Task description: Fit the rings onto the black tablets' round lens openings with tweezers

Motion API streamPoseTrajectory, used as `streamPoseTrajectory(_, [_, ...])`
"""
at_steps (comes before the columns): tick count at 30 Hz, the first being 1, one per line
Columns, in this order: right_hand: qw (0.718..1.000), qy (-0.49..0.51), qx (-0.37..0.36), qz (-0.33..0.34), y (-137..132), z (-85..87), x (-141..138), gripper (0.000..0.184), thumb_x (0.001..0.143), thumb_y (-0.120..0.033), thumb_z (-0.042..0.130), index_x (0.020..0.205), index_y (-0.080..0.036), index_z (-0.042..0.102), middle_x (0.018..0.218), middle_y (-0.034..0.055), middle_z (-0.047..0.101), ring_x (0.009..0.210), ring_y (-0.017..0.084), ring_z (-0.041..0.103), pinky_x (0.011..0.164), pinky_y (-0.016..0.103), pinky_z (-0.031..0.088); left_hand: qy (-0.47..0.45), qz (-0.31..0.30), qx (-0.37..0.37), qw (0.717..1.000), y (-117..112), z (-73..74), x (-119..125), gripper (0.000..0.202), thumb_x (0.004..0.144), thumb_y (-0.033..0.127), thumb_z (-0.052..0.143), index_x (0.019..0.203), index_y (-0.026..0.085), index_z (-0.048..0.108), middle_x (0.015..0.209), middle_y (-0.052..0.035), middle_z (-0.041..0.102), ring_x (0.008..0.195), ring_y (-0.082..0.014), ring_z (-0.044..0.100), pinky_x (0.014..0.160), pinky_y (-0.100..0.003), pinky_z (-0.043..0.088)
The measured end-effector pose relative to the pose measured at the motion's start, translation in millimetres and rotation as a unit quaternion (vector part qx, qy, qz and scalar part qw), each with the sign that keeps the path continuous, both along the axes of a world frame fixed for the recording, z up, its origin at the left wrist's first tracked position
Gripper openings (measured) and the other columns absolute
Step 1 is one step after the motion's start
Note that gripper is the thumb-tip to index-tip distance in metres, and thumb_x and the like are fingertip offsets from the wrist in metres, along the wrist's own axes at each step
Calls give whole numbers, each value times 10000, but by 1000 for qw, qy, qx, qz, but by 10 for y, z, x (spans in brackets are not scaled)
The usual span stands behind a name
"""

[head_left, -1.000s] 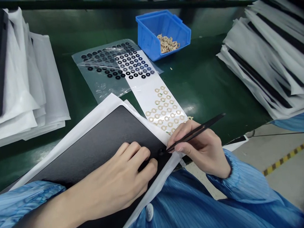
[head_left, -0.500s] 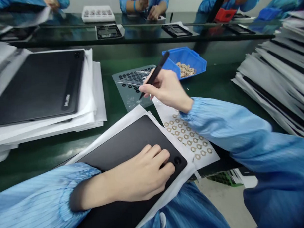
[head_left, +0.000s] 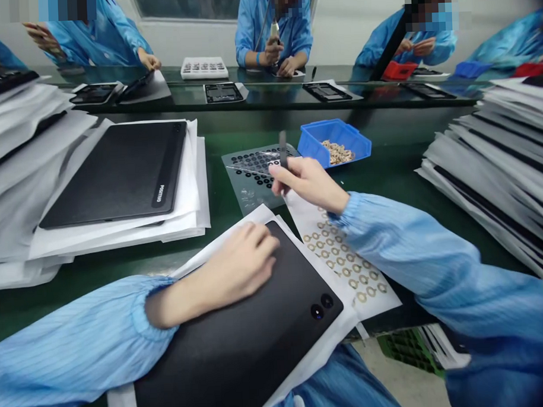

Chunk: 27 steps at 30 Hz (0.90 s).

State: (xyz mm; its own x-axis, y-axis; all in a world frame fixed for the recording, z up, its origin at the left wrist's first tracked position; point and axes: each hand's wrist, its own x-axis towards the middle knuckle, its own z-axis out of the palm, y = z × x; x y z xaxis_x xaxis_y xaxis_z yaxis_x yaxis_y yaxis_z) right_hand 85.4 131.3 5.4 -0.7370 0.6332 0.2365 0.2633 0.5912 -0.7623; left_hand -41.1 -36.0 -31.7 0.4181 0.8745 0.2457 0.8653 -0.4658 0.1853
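Note:
My left hand [head_left: 242, 264] lies flat on a black tablet [head_left: 250, 352] wrapped in white sheet, its fingers near the tablet's upper edge. Two black rings [head_left: 322, 307] sit at the tablet's corner, away from that hand. My right hand [head_left: 309, 184] pinches black tweezers [head_left: 282, 149], tips upward, above the edge of a transparent sheet of black rings [head_left: 252, 171]. Below that hand lies a white backing strip of gold rings [head_left: 345, 263].
A blue bin of loose gold rings [head_left: 325, 143] stands beyond my right hand. Black tablets on white sheets [head_left: 114, 176] are stacked left, and wrapped stacks [head_left: 497, 184] lie right. Co-workers [head_left: 275, 40] sit across a raised shelf holding black trays [head_left: 223, 92].
My right hand has moved from the tablet's corner to above the black-ring sheet, with the tweezers lifted. My left hand has slid back from the corner, and the view has tilted up.

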Motion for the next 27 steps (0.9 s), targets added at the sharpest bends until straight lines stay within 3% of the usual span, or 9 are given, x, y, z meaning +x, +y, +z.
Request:
streamPoseTrajectory(3, [991,-132,-8,11,-138,-1,307,279,895,-282,510,667,-138,583,565,-6,594,485,87,502,544,224,374,-30,167,16,985,111,-35,-217,204,932,278,421,1029,115,496,1016,-130,524,953,-280,495,819,-433,446])
streamPoseTrajectory(6, [978,-208,15,-8,-259,-108,454,291,864,-289,545,610,-147,553,576,-1,588,523,97,477,552,237,318,-76,250,-52,964,176,-37,-315,217,931,371,427,962,161,473,956,-90,543,888,-263,547,771,-410,450])
streamPoseTrajectory(8, [970,-242,14,-6,-306,-170,477,314,861,-327,544,601,-150,551,580,8,588,562,117,496,575,250,308,-93,246,-100,960,190,-17,-316,215,946,374,391,849,194,456,863,-53,551,794,-237,556,708,-379,429])
streamPoseTrajectory(11, [963,-268,14,20,-341,-190,484,316,846,-372,544,612,-159,548,572,0,559,574,129,490,583,261,293,-102,214,-110,965,177,25,-272,235,962,320,344,764,210,408,787,-32,530,719,-212,537,668,-351,394])
streamPoseTrajectory(14, [969,-245,13,38,-365,-157,507,348,847,-416,494,595,-176,491,558,-6,515,560,134,470,566,264,287,-99,209,-104,967,137,72,-222,193,974,292,323,805,216,377,782,-24,522,696,-196,535,660,-329,392])
streamPoseTrajectory(19, [981,-191,39,-18,-374,-183,534,376,848,-518,430,668,-203,528,585,23,553,546,176,491,553,300,331,-97,221,-113,964,77,208,-192,160,997,296,283,869,221,344,696,13,518,601,-171,552,580,-290,386])
streamPoseTrajectory(23, [984,-176,-24,26,-376,-245,531,362,823,-580,496,698,-250,575,661,59,615,604,229,559,568,350,397,-138,205,-132,960,3,363,-152,157,1000,334,298,890,230,339,676,39,531,554,-138,547,524,-254,398])
streamPoseTrajectory(27, [979,-134,-148,47,-388,-212,561,382,837,-619,473,683,-300,615,713,110,648,638,264,589,525,377,421,-113,205,-106,966,-74,511,-115,116,986,331,353,929,231,361,650,36,543,531,-148,554,476,-261,369])
